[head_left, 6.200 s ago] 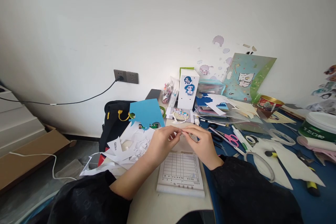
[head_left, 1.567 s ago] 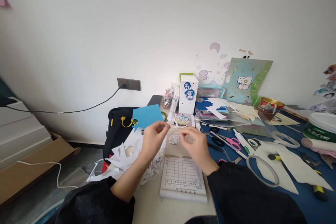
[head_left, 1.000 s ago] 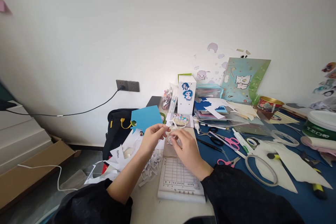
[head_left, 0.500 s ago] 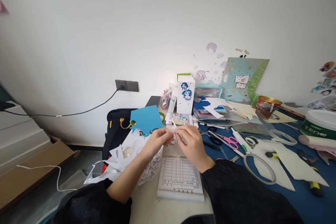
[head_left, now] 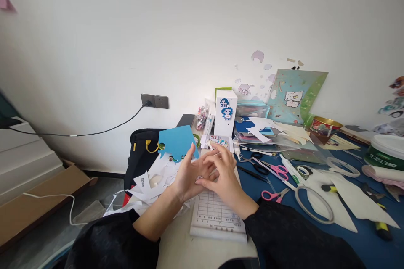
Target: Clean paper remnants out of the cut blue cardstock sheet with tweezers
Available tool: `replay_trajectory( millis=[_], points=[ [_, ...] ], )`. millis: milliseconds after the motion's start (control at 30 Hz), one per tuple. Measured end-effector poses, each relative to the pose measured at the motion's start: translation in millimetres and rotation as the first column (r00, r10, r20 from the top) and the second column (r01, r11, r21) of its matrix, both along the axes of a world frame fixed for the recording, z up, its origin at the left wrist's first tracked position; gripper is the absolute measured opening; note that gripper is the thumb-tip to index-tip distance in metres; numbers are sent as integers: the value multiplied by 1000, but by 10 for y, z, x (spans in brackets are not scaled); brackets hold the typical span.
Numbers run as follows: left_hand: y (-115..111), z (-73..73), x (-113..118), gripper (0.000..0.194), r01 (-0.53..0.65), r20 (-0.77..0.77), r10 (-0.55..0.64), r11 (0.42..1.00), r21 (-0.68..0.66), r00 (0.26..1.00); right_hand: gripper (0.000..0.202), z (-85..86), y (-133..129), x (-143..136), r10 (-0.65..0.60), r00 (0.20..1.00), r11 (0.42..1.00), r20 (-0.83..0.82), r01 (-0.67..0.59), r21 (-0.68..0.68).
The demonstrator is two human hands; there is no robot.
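Observation:
My left hand (head_left: 193, 174) is turned palm up above the ruled pad (head_left: 217, 218), its thumb raised and its fingers apart. Over its palm and fingers lies my right hand (head_left: 222, 172), thumb and index finger curved close together; whatever might be between them is too small to make out. Just beyond the fingers is a card with a coloured cartoon picture (head_left: 221, 141). A white box (head_left: 224, 122) with two blue-haired figure stickers stands behind it.
White paper scraps (head_left: 151, 183) and a cut blue sheet (head_left: 176, 141) lie at the left by a black bag (head_left: 134, 162). Pink-handled scissors (head_left: 279, 171), a tape ring (head_left: 314, 204) and a green-white tub (head_left: 386, 151) are at the right.
My left hand has opened and turned palm up, its thumb lifting away from the pinch. My right hand has moved down over it. The view has shifted slightly.

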State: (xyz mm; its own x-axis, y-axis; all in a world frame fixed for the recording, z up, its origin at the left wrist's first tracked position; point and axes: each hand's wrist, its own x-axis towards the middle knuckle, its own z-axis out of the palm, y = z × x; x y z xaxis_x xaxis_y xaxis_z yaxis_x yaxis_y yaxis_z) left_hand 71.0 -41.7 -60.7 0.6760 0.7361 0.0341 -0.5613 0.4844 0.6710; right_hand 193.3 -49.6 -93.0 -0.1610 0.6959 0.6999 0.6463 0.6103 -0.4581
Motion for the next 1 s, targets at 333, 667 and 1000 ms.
replay_trajectory(
  millis=[333, 667, 1000],
  points=[
    [16, 7, -11, 65, 7, 61, -3, 998, -68, 998, 25, -47, 83, 142, -121, 992, 992, -27, 122, 42],
    [154, -84, -78, 45, -242, -36, 240, 964, -114, 970, 11, 35, -6, 171, -59, 998, 988, 13, 56, 144],
    [191, -84, -92, 33, -280, -98, 273, 958, -67, 957, 13, 5, -5, 151, -17, 999, 992, 37, 13, 122]
  ],
)
